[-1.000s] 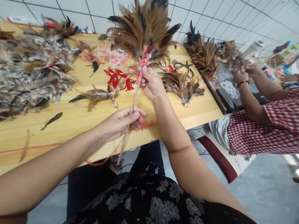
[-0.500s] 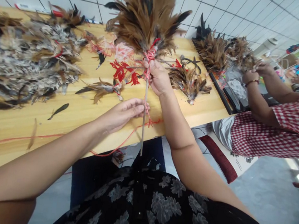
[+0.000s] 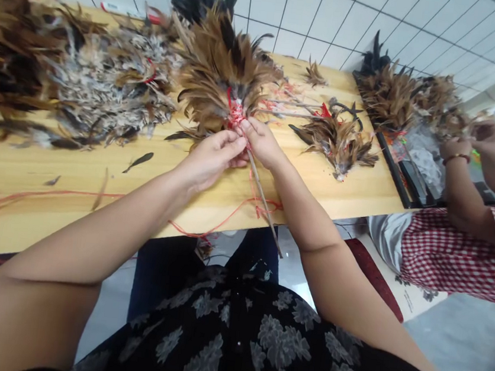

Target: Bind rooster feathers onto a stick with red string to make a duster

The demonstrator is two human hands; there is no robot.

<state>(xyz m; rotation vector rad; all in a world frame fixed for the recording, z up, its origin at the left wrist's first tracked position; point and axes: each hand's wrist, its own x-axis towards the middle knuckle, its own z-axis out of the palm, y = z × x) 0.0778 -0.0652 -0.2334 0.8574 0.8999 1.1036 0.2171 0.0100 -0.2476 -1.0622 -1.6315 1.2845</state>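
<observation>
A feather duster [image 3: 225, 64] of brown and black feathers is between my hands, its head tilted to the left and away from me. Red string [image 3: 236, 113] is wound round the base of its feathers. Its thin wooden stick [image 3: 267, 208] slants down to the right past the table edge. Just below the binding, my right hand [image 3: 262, 142] is closed round the stick. My left hand [image 3: 219, 155] is closed at the same spot, thumb and fingers together at the stick and string. What its fingertips pinch is partly hidden. Loose red string hangs below.
A large pile of feathers [image 3: 120, 82] covers the table's left side. To the right lie a small feather bundle [image 3: 339, 145], black-handled scissors [image 3: 349, 111] and a black tray [image 3: 394, 172]. A co-worker's hands [image 3: 461, 147] work at far right. Red string [image 3: 54, 193] trails along the front edge.
The duster has swung to the left and come lower, its stick end now pointing right. My left hand has risen from the lower stick to the binding beside my right hand. The view has shifted left.
</observation>
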